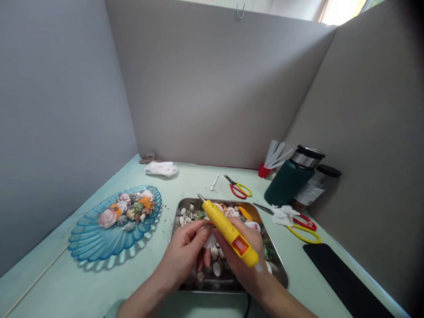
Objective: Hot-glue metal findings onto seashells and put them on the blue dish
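Observation:
Over the metal tray (281,267), my two hands meet at the fingertips. My right hand (243,256) is closed round a yellow hot glue gun (228,225), whose metal tip points up and to the left, away from the fingers. A clear glue stick end shows at its rear. Between finger and thumb, my left hand (183,245) pinches what looks like a small shell (209,240), pale and mostly covered by the fingers. Many loose shells (217,268) lie in the tray beneath, white, spotted and orange.
At left, a blue scalloped plate (96,247) carries a cluster of shells. Beyond the tray lie small scissors (240,190) and a white tissue pack (161,168). Larger scissors (303,229), a green bottle (289,181), a red cup (264,170) of glue sticks and a black slab (344,280) stand right.

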Tool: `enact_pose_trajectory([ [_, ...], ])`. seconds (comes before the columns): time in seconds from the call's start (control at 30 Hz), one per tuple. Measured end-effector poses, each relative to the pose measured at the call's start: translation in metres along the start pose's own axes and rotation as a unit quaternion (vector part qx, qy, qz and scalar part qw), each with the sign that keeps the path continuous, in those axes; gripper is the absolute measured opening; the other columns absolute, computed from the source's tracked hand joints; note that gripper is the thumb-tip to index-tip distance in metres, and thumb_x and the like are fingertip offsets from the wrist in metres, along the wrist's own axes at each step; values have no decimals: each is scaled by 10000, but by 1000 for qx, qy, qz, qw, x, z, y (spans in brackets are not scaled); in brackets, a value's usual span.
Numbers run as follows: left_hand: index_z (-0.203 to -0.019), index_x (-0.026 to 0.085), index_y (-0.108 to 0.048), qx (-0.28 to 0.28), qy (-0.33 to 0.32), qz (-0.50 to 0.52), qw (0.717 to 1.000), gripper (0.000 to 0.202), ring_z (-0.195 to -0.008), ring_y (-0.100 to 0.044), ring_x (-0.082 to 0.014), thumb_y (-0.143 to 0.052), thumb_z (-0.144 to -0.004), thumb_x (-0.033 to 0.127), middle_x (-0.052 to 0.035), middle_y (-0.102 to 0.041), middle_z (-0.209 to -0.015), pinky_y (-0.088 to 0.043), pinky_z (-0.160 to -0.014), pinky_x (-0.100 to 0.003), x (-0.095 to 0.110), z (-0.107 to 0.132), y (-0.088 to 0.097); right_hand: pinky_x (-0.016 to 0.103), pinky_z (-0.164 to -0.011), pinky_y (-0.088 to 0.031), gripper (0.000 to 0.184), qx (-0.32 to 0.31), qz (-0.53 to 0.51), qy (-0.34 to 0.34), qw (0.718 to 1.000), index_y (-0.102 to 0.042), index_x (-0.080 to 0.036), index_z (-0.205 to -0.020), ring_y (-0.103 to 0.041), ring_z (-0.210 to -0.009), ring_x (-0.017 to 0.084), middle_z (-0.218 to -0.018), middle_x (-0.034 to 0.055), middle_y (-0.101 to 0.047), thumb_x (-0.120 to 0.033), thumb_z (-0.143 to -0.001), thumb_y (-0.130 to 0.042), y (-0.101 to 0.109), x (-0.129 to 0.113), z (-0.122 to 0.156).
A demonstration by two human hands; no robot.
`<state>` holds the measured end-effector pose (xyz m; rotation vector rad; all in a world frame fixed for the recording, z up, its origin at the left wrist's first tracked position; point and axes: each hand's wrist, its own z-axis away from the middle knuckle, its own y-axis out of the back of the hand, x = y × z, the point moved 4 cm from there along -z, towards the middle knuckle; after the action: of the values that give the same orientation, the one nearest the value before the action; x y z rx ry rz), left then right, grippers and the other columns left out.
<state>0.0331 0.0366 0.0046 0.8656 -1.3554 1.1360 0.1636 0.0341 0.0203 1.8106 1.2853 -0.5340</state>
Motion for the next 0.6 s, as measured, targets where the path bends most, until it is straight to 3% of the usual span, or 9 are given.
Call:
enact_pose_trajectory([
  [0.13,-1015,104,-640,7,-4,-6,1000,420,-324,-405,-70,-542,-810,457,38,-506,-387,-310,-354,-161,1,-1,1,242,-562,-438,23,-4,0,-1,1000,-595,-193,-792,-584,-612,158,-716,13,-632,-192,-803,-575,0,-1,0],
  [0.37,-1187,158,-572,-41,32,42,998,497,-392,-432,-72,-586,-787,453,19,-568,-509,-332,-399,-169,-7,2,2,251,-593,-447,75,4,8,-13,1000,-608,-188,-845,-587,-648,164,-734,21,-632,-240,-852,-554,1,-2,-2],
  [0.6,-1140,152,-585,15,22,47,999,422,-407,-396,-61,-578,-806,410,53,-501,-484,-312,-415,-157,-8,-1,8,256,-625,-478,77,3,-10,-2,1000,-609,-195,-819,-587,-677,168,-751,28,-625,-247,-853,-565,2,-6,-2],
])
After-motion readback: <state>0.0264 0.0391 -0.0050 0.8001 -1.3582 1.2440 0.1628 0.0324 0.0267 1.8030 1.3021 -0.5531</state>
